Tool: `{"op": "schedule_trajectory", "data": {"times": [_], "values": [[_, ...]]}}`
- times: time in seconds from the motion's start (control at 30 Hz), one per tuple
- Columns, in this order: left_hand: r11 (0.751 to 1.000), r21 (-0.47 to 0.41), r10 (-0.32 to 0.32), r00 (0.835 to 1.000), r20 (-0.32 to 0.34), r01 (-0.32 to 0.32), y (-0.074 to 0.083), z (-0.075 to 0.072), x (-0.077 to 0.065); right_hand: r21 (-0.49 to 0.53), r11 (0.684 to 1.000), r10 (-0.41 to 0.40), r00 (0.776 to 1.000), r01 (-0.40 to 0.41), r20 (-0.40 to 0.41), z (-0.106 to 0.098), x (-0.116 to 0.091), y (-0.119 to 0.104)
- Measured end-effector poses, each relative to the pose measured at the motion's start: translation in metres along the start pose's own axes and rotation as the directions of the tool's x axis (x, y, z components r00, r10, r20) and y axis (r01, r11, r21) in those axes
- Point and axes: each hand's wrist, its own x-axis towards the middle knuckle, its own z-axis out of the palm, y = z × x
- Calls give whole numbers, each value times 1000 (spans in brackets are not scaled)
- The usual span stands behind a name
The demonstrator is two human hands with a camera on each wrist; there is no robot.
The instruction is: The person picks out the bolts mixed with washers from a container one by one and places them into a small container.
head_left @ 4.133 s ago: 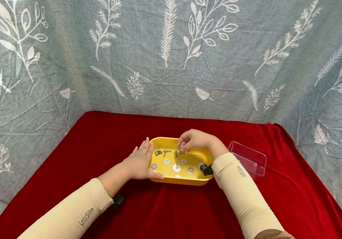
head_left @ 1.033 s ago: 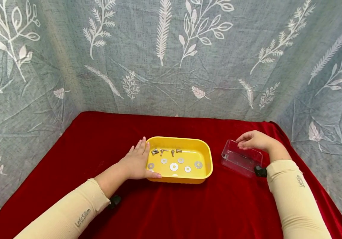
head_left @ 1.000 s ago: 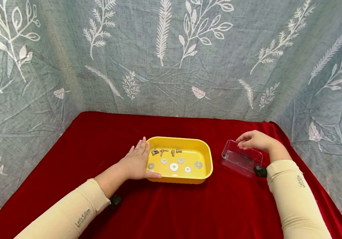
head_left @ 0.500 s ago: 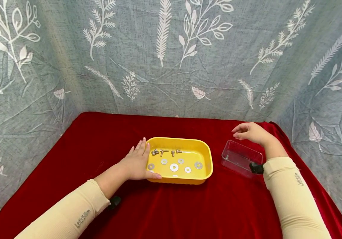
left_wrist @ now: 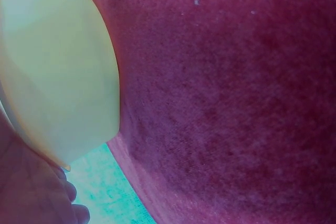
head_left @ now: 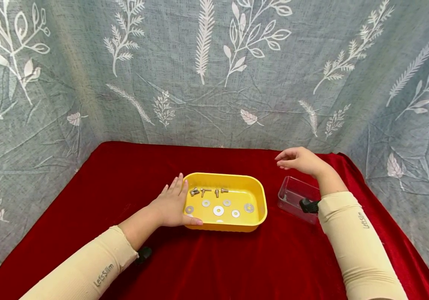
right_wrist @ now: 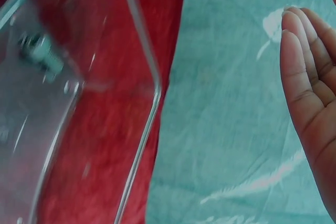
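My left hand (head_left: pixel 171 204) rests against the left end of a yellow tray (head_left: pixel 252 183), fingers straight along its side and thumb over the front rim. In the left wrist view that hand (left_wrist: pixel 31 187) shows at the lower left beside the tray's pale wall (left_wrist: pixel 63 72). Several metal bolts (head_left: pixel 216 193) lie along the tray's back, and several flat washers (head_left: pixel 218 211) are spread in front of them. My right hand (head_left: pixel 298 160) is raised above and behind a clear plastic box (head_left: pixel 289 193), holding nothing. In the right wrist view, a bolt (right_wrist: pixel 44 53) lies inside the box, near relaxed fingers (right_wrist: pixel 294 66).
Red velvet cloth (head_left: pixel 154 166) covers the table under both containers. A grey-green leaf-patterned curtain (head_left: pixel 199 104) hangs behind and at the sides. The clear box stands to the right of the yellow tray, partly hidden by the right wrist's black camera (head_left: pixel 308 205).
My right hand held a bolt over the yellow tray, then moved right to the clear box. It has since risen and come back left without the bolt. My left hand stays on the tray.
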Motion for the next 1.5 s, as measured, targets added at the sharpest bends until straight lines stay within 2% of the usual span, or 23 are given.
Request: {"op": "schedule_trajectory", "data": {"times": [0.33, 0.57, 0.87, 1.03, 1.3, 1.5], "values": [[1000, 4, 3, 1000, 1, -3, 0, -1, 1, 43, 998, -46, 999, 45, 14, 20, 22, -26], [1000, -3, -2, 1000, 0, 2, 0, 0, 2, 84, 995, -49, 998, 45, 42, 36, 30, -49], [1000, 2, -6, 1000, -7, 6, -1, 3, 3, 139, 990, -47, 995, 34, 88, 57, 41, -54], [1000, 5, -6, 1000, -5, 6, -1, 3, 2, 131, 991, -30, 995, 17, 96, 65, 45, -55], [1000, 3, -2, 1000, -3, 2, -3, 3, 2, 107, 994, -51, 990, 37, 130, 84, 54, -57], [1000, 0, -3, 1000, 2, 3, -4, 3, 2, 71, 997, -50, 982, 38, 182, 96, 58, -59]]}}
